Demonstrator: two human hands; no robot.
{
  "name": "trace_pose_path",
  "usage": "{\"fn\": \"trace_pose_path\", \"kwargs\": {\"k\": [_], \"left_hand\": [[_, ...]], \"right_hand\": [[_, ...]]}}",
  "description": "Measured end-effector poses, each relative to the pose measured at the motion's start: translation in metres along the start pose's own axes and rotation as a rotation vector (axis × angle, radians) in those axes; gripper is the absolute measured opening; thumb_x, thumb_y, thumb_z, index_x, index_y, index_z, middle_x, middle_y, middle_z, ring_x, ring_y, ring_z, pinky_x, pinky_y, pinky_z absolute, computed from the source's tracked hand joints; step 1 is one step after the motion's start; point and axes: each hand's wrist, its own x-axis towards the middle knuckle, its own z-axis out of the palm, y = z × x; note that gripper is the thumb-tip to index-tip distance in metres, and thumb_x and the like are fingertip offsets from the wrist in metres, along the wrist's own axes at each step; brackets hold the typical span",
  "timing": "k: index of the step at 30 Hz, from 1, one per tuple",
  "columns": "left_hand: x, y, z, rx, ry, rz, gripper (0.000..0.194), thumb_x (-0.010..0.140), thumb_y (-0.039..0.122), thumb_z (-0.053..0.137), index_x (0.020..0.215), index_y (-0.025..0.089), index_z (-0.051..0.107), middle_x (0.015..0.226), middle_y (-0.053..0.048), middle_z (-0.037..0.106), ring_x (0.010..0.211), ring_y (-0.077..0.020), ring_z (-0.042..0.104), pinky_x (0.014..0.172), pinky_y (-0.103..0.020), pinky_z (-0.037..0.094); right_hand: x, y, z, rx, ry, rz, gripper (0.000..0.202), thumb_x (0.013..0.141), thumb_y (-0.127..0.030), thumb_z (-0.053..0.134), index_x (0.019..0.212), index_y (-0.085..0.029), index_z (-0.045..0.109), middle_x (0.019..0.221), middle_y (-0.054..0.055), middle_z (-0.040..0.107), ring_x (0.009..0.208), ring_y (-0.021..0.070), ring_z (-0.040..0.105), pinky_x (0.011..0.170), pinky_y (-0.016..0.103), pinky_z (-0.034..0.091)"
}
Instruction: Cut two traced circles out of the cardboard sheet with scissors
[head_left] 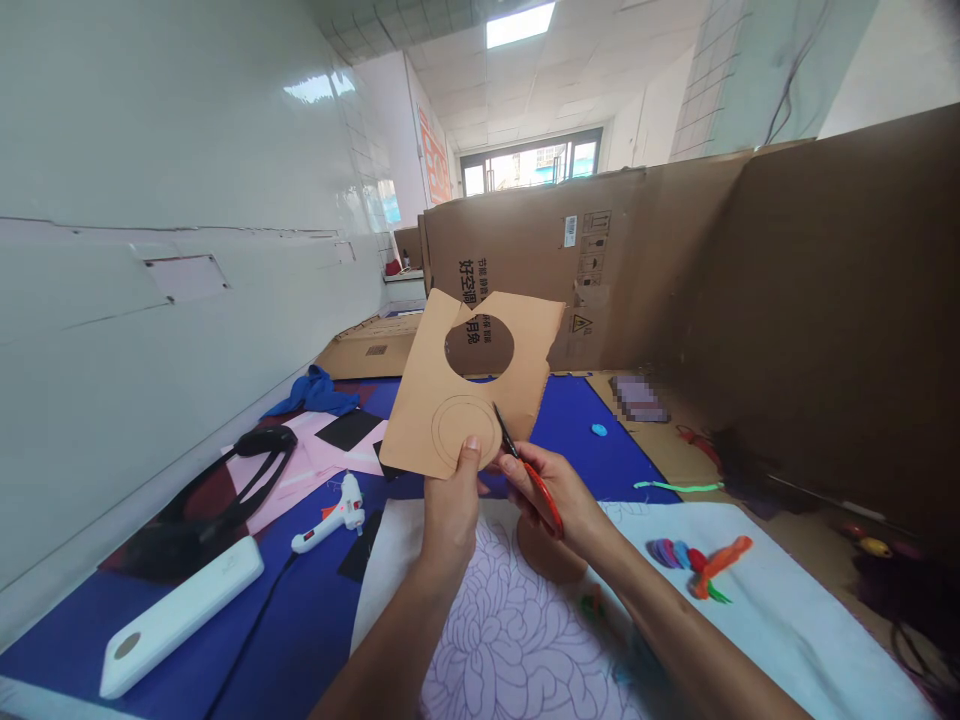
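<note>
A tan cardboard piece point(412, 400) with a large round hole and two drawn circles, one inside the other, is held up in the middle. My left hand point(454, 505) pinches its lower edge, thumb on the drawn circles. Red-handled scissors point(546, 500) are in my right hand point(551, 490), their dark blades pointing up against the cardboard just right of the outer circle. Below the hands, a round brown piece point(551, 552) lies on a white cloth point(765, 580) with flower line drawings.
On the blue surface point(300, 620) at left are a white glue gun point(330, 522), a long white case point(184, 612), a black strap point(259, 480) and pink sheets point(289, 470). Colourful pipe cleaners point(720, 568) lie right. Large cardboard panels point(675, 260) stand behind.
</note>
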Motion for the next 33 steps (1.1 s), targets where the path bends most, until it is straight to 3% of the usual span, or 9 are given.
{"fn": "trace_pose_path", "kwargs": {"k": [7,15,18,20,22,26,33], "left_hand": [[0.000,-0.002,-0.001,-0.018,-0.004,-0.004,0.046,0.076,0.058,0.085,0.094,0.016,0.078,0.093,-0.012,0.079,0.072,-0.0214,0.071,0.049,-0.026,0.050],[-0.005,-0.003,0.002,-0.021,-0.022,0.001,0.053,0.079,0.058,0.082,0.110,0.014,0.078,0.109,-0.015,0.080,0.077,-0.0225,0.074,0.053,-0.028,0.053],[-0.006,-0.002,0.003,-0.047,-0.021,0.026,0.049,0.081,0.054,0.083,0.112,0.017,0.079,0.116,-0.015,0.080,0.098,-0.0271,0.077,0.077,-0.036,0.062],[-0.005,-0.001,0.003,-0.097,-0.001,0.070,0.043,0.082,0.047,0.085,0.115,0.020,0.079,0.125,-0.013,0.078,0.122,-0.0278,0.071,0.105,-0.041,0.056],[-0.005,-0.001,0.004,-0.129,0.013,0.061,0.040,0.083,0.042,0.086,0.117,0.021,0.079,0.131,-0.012,0.077,0.133,-0.0274,0.066,0.118,-0.042,0.046],[-0.005,-0.001,0.004,-0.183,0.009,-0.036,0.044,0.082,0.044,0.087,0.118,0.020,0.079,0.132,-0.015,0.076,0.127,-0.0305,0.069,0.111,-0.046,0.054],[-0.004,-0.007,0.003,-0.218,0.029,-0.048,0.049,0.084,0.048,0.085,0.123,0.018,0.078,0.126,-0.017,0.078,0.125,-0.0318,0.072,0.107,-0.046,0.057]], "right_hand": [[-0.002,0.000,0.001,0.036,-0.001,0.005,0.056,0.088,-0.075,0.069,0.089,-0.020,0.063,0.056,-0.007,0.049,0.041,0.0078,0.037,0.037,0.020,0.030],[-0.001,0.003,0.010,0.069,0.055,0.034,0.051,0.087,-0.070,0.074,0.089,-0.020,0.062,0.060,-0.006,0.055,0.041,0.0079,0.043,0.037,0.019,0.033],[-0.002,0.001,0.015,0.089,0.067,0.041,0.050,0.087,-0.068,0.074,0.091,-0.020,0.063,0.060,-0.006,0.055,0.041,0.0086,0.044,0.037,0.019,0.034],[-0.004,0.000,0.019,0.101,0.072,0.035,0.047,0.088,-0.066,0.075,0.090,-0.020,0.062,0.060,-0.007,0.055,0.043,0.0088,0.044,0.038,0.019,0.034],[-0.006,0.002,0.023,0.124,0.071,0.023,0.044,0.090,-0.063,0.075,0.089,-0.021,0.062,0.062,-0.006,0.055,0.046,0.0089,0.045,0.040,0.019,0.035],[-0.007,0.013,0.027,0.190,0.056,0.011,0.043,0.094,-0.063,0.071,0.095,-0.021,0.064,0.068,-0.005,0.057,0.049,0.0093,0.047,0.042,0.020,0.035],[-0.004,0.020,0.027,0.245,0.028,0.034,0.048,0.093,-0.067,0.072,0.104,-0.020,0.067,0.065,-0.006,0.056,0.049,0.0088,0.046,0.044,0.019,0.035]]}}
